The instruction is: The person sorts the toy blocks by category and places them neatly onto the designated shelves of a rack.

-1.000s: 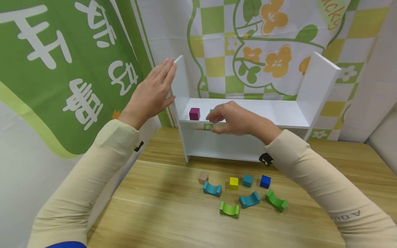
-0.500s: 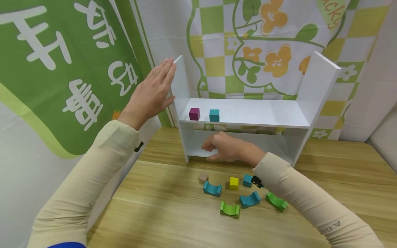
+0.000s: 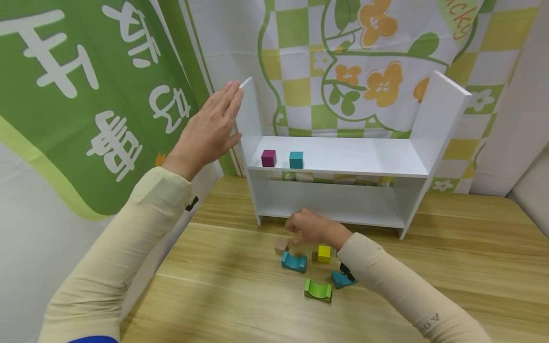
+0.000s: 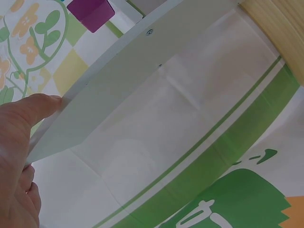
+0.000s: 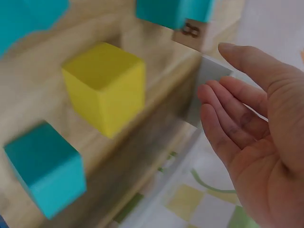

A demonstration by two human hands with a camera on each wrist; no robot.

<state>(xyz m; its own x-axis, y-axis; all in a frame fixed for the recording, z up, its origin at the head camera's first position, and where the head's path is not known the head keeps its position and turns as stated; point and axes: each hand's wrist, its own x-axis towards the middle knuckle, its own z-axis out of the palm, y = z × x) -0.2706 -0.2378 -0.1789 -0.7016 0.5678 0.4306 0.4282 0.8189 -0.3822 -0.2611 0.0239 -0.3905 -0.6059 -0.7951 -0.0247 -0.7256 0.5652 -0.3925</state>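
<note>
My left hand (image 3: 206, 131) lies with straight fingers against the left side panel (image 3: 250, 112) of a white shelf unit; in the left wrist view its thumb (image 4: 45, 103) touches the panel's edge. A purple cube (image 3: 269, 158) and a teal cube (image 3: 296, 160) sit apart at the left of the upper shelf. My right hand (image 3: 310, 227) holds nothing, its fingers loosely bent, just above the table in front of the shelf. Nearest to it are a plain wooden cube (image 3: 281, 246) with a dark printed mark, a teal curved block (image 3: 294, 262) and a yellow cube (image 5: 104, 90).
Nearer me on the wooden table (image 3: 206, 295) lie a green curved block (image 3: 318, 289) and another teal curved block (image 3: 342, 280), partly under my right sleeve. Another teal cube (image 5: 45, 168) shows in the right wrist view. A patterned curtain (image 3: 300, 62) hangs behind the shelf.
My right hand has come down from the upper shelf to the loose blocks on the table, leaving the teal cube on the shelf in full view. The left hand has stayed put.
</note>
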